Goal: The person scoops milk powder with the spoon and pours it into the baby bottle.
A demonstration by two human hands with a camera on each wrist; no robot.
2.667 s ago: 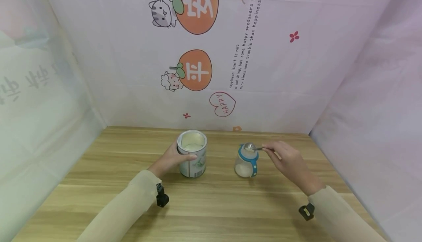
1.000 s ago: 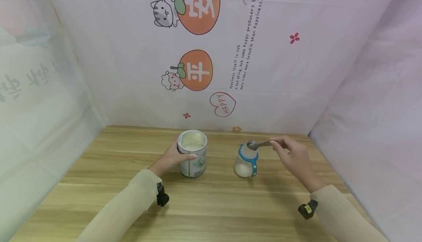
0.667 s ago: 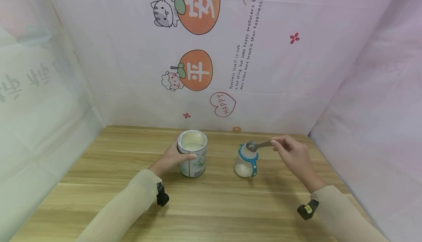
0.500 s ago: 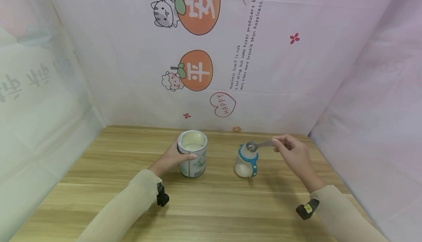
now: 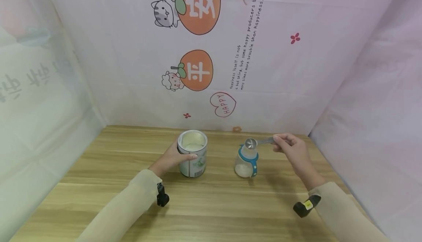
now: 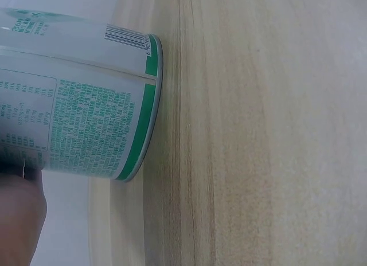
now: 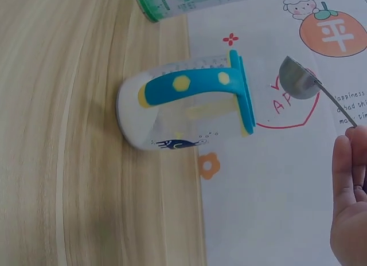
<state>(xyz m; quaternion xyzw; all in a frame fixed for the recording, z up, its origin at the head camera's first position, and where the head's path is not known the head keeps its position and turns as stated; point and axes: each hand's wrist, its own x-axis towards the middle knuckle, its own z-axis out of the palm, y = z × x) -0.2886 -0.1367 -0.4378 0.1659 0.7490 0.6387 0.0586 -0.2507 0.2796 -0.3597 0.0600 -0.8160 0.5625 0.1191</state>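
A pale tin can with green print stands upright on the table, its top uncovered and cream-coloured powder inside. My left hand grips it from the left, thumb across its front. To the right is a clear baby bottle with a blue collar and handle. White powder lies at its bottom, visible in the right wrist view. My right hand pinches the handle of a metal measuring spoon. In the right wrist view, the spoon's round bowl hangs above the bottle's top, apart from it.
The wooden table ends at a white printed cloth hanging behind. Pale cloth also hangs on the left and right. A black camera sits on each wrist.
The spoon's bowl has risen slightly from the bottle's mouth and turned, its hollow now facing the head camera. My right hand has shifted a little to the right; the left hand stays on the can.
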